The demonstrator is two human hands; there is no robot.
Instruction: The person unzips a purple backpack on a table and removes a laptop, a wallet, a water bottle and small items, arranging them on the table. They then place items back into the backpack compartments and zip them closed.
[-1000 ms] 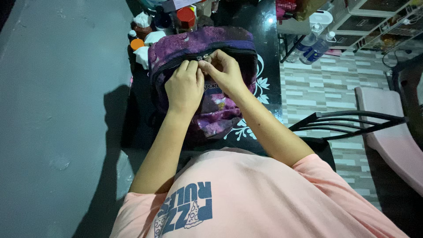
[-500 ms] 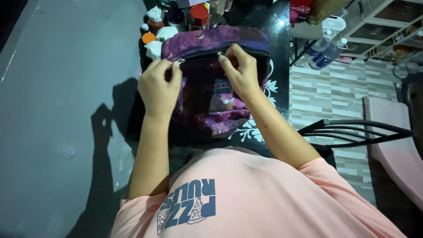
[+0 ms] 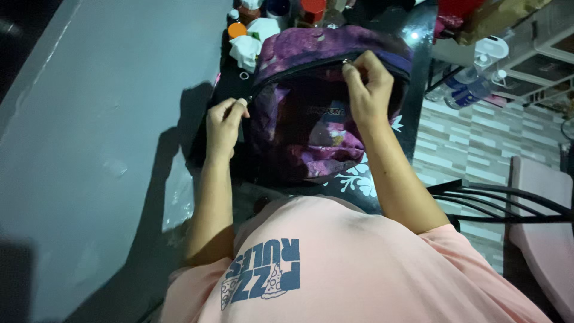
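A purple patterned backpack [image 3: 311, 143] stands on a black glossy table [image 3: 371, 179] with white flower prints. My left hand [image 3: 224, 125] pinches a zipper pull at the bag's left side, low on the zipper track. At the top middle of the bag, my right hand [image 3: 368, 87] pinches a second zipper pull. The zipper between the two hands looks parted, showing a dark gap.
Behind the bag stand bottles with orange and red caps [image 3: 236, 29] and crumpled white tissue [image 3: 246, 51]. A grey wall [image 3: 89, 149] runs along the left. A black metal chair [image 3: 508, 200] and plastic water bottles [image 3: 466, 90] are at the right over a tiled floor.
My left hand has drawn its zipper pull from the top middle down the bag's left side. My right hand stays at the top. The camera has shifted, moving the bag rightward in view.
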